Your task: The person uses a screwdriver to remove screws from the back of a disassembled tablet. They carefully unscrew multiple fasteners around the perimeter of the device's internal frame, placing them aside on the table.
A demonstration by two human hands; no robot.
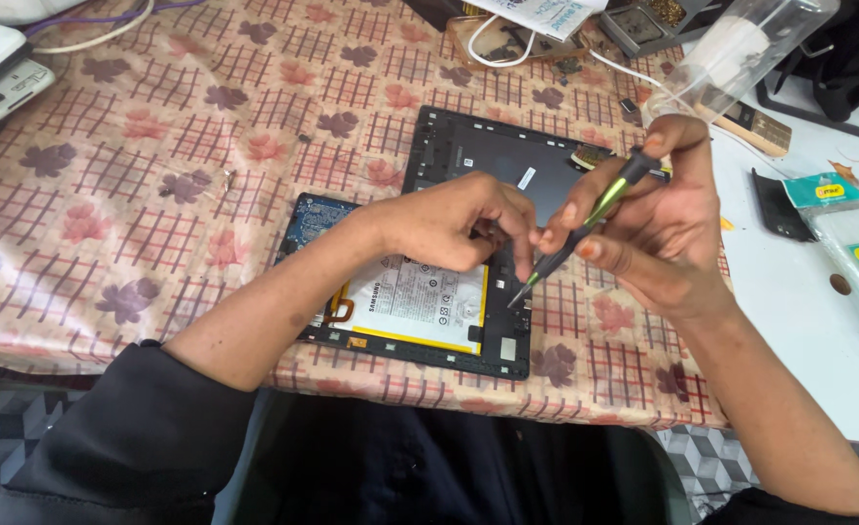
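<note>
**Screwdriver over the opened tablet**

Your right hand (658, 228) pinches a black and green screwdriver (585, 219) between thumb and fingers, with the forefinger capping its top end. The tool slants down to the left, and its tip hangs at the right edge of the tablet (420, 311), just above the battery's corner.

Your left hand (454, 224) lies across the tablet with the fingers curled together, their tips pressed close to the screwdriver's shaft; you cannot tell what, if anything, sits between them.

The tablet lies open, back side up, at the near edge of the counter (157, 194). Its white, yellow-edged battery (415, 306) fills the middle, and a blue circuit board (311, 216) shows at its upper left corner. The dark back cover (507, 156) lies just beyond it, partly under your hands.

A flower-patterned cloth covers the counter. Farther right lie a clear plastic box (750, 44), a white cable (643, 83) and packets with blue and yellow labels (852, 228).
</note>
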